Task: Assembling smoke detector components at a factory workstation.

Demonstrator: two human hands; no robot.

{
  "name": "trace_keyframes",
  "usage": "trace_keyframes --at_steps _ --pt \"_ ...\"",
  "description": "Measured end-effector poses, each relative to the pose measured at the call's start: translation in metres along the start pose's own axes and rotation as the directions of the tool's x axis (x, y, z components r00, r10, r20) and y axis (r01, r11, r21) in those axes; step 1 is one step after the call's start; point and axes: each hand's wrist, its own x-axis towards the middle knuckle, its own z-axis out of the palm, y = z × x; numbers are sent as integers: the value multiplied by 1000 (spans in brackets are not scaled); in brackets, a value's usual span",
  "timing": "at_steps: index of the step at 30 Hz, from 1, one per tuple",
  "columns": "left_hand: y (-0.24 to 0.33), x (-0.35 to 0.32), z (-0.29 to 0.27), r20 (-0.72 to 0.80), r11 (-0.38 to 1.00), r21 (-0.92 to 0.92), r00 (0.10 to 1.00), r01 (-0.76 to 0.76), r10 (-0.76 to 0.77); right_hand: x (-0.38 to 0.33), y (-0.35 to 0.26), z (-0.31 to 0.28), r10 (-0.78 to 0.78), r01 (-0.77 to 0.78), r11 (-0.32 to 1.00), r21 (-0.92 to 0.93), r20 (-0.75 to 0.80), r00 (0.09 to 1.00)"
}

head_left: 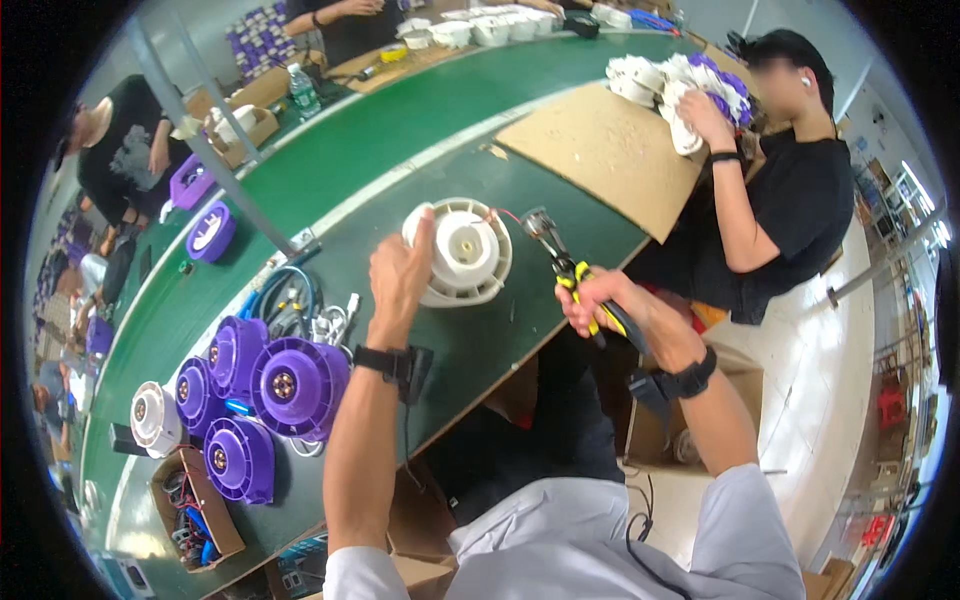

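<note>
My left hand (402,268) is closed on the left rim of a round white plastic housing (468,250), thumb on top. The housing lies on the dark green work table (470,350), with a raised round middle and a ribbed outer ring. From its upper right side a thin red wire (508,214) runs toward the jaws of a wire stripper (560,255). The stripper has yellow and black handles, and my right hand (607,300) is wrapped round them. Whether the jaws grip the wire is too small to tell.
Several purple housings (300,385) and a white one (157,418) stand at left, near cables (335,322) and a cardboard box (225,535) of wires. A cardboard sheet (610,150) lies at far right, where a co-worker (790,200) handles white parts. A green conveyor belt (300,190) runs behind.
</note>
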Motion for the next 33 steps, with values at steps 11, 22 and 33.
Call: trace_keyframes --at_steps 11,22,33 --pt "40 20 -76 177 980 46 964 192 -197 15 -8 -28 -111 3 951 309 333 937" --pt "-32 182 -65 110 768 -523 923 369 -369 52 26 -69 -290 256 941 222 135 948" --pt "-163 264 -82 -15 738 589 908 -330 418 54 13 -74 -262 182 931 316 230 937"
